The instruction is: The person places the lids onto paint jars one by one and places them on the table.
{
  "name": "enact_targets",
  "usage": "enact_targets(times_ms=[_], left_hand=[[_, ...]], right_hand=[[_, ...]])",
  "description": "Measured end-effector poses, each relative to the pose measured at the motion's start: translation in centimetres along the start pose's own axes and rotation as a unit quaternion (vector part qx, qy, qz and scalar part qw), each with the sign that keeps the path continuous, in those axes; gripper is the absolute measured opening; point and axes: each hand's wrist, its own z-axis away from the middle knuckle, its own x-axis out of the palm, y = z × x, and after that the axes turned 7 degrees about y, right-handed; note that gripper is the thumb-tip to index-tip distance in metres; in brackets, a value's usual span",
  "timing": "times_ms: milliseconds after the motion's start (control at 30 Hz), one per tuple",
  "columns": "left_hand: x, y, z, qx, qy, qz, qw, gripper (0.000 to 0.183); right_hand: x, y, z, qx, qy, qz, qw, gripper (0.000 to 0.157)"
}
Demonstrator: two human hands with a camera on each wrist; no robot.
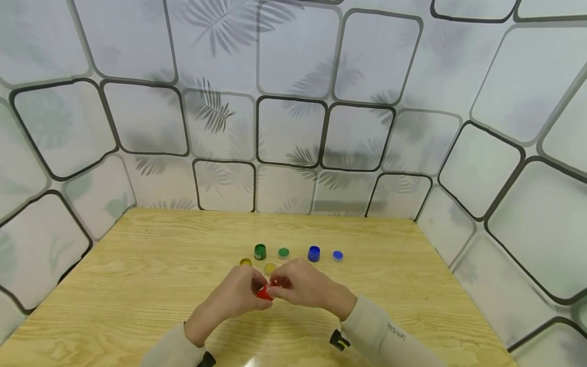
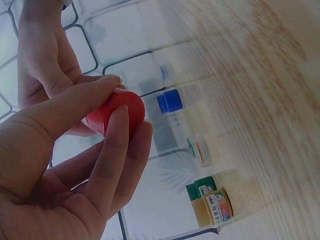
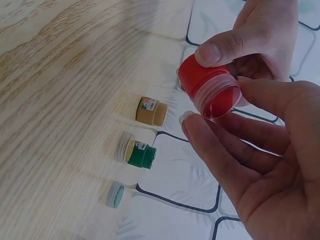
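My left hand (image 1: pixel 236 293) grips a small red paint jar (image 3: pixel 192 72) by its body, the thumb on one side and fingertips against the base. The jar is tilted, and its clear screw lid (image 3: pixel 220 100) with red inside faces my right hand (image 1: pixel 302 285). Around that lid curve the right thumb and fingers, one fingertip at the rim in the right wrist view. Both hands are above the near middle of the wooden table (image 1: pixel 160 275). Seen from the head, they cover much of the jar.
Past the hands stand uncapped jars of yellow (image 1: pixel 245 262), green (image 1: pixel 260 252) and blue paint (image 1: pixel 314 254). Beside them lie a yellow lid (image 1: pixel 270 268), a green lid (image 1: pixel 284 253) and a blue lid (image 1: pixel 338 256). A patterned curtain (image 1: pixel 293 132) surrounds the table's back and sides.
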Motion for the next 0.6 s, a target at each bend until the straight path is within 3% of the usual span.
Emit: enact_targets(times_ms=[467, 600], left_hand=[[-0.09, 0.06, 0.0, -0.001, -0.008, 0.011, 0.9999, 0.013], [-0.18, -0.06, 0.05, -0.007, -0.006, 0.011, 0.9999, 0.014]], right_hand=[[0.14, 0.34, 0.34, 0.016, 0.012, 0.011, 1.0, 0.033], [0.01, 0.25, 0.55, 0.0, 0.023, 0.012, 1.0, 0.032]])
